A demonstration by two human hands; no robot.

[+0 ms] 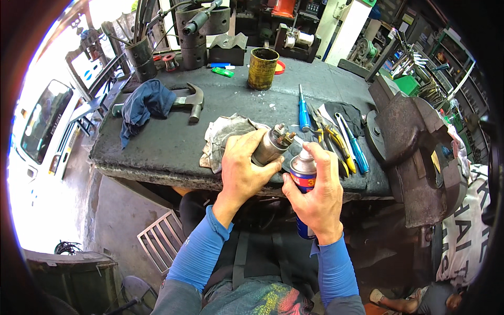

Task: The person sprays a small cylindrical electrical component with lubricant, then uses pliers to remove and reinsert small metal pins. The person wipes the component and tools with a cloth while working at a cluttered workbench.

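A yellow tin stood upright on the dark bench, toward the far edge. On the tin's near side, almost straight below it in view, a metal cylinder was held tilted, the studs on its end facing up and to the right. The left hand gripped this cylinder, fingers and thumb wrapped about its side. Also on the near side of the tin, but to the right, the right hand held a blue spray can, thumb and fingers around it and the index finger on its top (whether that finger was pressing, I could not tell). The can's top was near the studs.

A pale rag lay nearer than the tin and to its left. Farther left of the tin was a hammer, its handle partly under a blue cloth; a green lighter lay just left of the tin. To the tin's right and nearer lay a blue screwdriver and yellow-handled pliers; well to its right stood a vise.
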